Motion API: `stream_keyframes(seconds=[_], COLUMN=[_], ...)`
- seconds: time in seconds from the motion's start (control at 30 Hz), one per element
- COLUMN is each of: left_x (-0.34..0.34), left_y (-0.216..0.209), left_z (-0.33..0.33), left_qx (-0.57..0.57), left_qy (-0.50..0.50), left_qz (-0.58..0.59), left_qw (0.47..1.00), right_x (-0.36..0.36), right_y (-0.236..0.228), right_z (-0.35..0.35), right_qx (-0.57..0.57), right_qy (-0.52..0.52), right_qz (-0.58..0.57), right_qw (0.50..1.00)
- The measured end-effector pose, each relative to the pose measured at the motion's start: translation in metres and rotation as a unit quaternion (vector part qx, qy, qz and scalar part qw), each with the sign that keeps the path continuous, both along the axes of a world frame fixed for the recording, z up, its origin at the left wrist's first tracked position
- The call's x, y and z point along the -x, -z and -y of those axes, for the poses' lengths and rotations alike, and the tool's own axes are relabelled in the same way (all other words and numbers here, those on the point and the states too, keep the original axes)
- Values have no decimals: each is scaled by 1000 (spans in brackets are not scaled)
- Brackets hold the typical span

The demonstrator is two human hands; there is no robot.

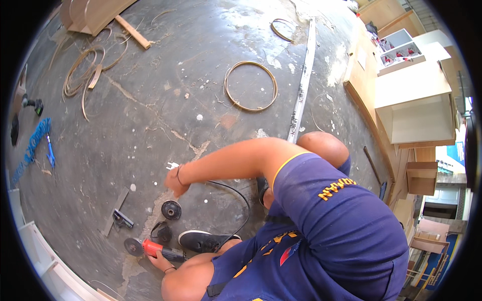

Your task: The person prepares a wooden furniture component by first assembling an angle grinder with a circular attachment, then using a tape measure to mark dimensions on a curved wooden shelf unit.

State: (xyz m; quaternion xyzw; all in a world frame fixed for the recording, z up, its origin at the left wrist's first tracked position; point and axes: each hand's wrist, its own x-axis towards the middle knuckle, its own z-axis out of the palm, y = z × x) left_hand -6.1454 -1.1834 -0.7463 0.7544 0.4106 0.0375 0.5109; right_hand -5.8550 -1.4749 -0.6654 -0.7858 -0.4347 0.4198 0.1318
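At your far left a black and green drill [37, 107] lies on the grey floor [155, 100], with a blue coiled hose [35, 140] and a slim blue air gun [50, 153] nearer to you. A loose coil of thin pale strips [73, 91] spreads just right of them, farther up. Closer in, a flat metal bar [116, 212] lies slanted, with a black-handled tool [123, 219] against it.

Next comes the red and black angle grinder [152, 247], low down in front of your left knee [183, 286], its disc end pointing left. Your left hand [159, 262] has its fingers clamped on the red body. A black rounded part [162, 231] sits just above the grinder on the floor, and beyond it is a round black disc [171, 210].

Your right hand [175, 186] reaches down just over that disc; you cannot tell from this angle whether its fingers are together or apart, or touching it. A small white piece [172, 165] shows beside that wrist. Your black shoe [201, 242] is right of the grinder, and a black cable [248, 208] curves past it.

Farther off lie a large tan ring [275, 85], a smaller ring [282, 37] and a long white strip [304, 80]. A pale open cabinet [416, 118] stands at far right.
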Motion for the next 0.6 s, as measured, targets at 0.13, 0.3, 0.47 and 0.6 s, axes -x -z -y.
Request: stream_keyframes(seconds=[0.13,0.3,0.47,0.6], left_x=[12,43,-32,-91], left_y=[-7,5,-34,-72], left_z=[5,-15,38,65], left_qx=[-37,-179,-446,-366], left_qy=[27,64,-53,174], left_qz=[-130,-76,-198,-94], left_qw=[990,979,872,910], right_x=[-80,-142,-79,-35], right_y=[-14,-56,-26,25], right_z=[92,170,318,346], right_qx=[62,208,7,-16], right_qy=[26,53,367,551], right_qz=[69,135,136,142], right_qw=[995,967,920,822])
